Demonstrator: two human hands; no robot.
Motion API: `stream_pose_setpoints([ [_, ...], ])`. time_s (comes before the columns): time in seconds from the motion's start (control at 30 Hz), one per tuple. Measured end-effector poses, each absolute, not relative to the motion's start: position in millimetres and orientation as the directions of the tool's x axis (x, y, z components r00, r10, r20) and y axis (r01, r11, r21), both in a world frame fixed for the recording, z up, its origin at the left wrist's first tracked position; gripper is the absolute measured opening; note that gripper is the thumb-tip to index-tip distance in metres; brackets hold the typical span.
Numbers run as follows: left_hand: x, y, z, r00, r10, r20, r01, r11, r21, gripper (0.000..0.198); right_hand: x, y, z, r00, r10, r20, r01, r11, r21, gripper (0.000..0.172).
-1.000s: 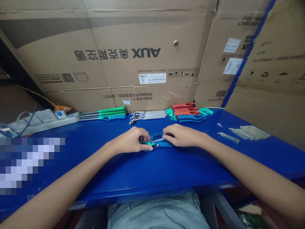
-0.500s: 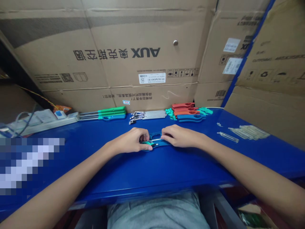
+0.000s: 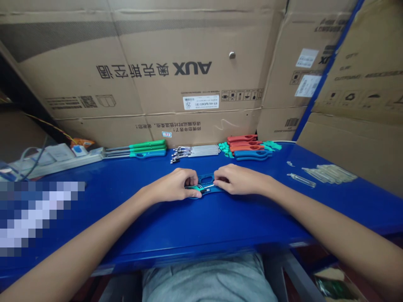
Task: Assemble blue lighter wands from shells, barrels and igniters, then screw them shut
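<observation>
While behind the hands (image 3: 170,184) (image 3: 241,179), lighter handles (image 3: 244,148)

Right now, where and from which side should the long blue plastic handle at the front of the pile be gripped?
Grip the long blue plastic handle around its middle, coming from the near side with the right hand. It lies flat, lengthwise along the blue table, and the red plastic handles lie directly behind it, so its front edge is the free one.
</observation>
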State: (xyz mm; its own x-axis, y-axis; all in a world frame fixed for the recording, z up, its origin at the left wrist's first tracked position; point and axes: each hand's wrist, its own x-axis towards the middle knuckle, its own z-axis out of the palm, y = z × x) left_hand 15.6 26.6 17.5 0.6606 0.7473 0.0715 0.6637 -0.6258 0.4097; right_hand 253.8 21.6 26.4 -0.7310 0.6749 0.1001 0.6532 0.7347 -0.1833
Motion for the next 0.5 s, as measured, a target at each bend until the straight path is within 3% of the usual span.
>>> stream_pose_setpoints([
  [0.5,16.8,25.2,16.8,0.679,0.725,0.114,0.633,-0.657,0.408,0.034,252.6,19.6,28.7,-0.720,0.679,0.142,0.654,0.733,-0.186,0.021],
])
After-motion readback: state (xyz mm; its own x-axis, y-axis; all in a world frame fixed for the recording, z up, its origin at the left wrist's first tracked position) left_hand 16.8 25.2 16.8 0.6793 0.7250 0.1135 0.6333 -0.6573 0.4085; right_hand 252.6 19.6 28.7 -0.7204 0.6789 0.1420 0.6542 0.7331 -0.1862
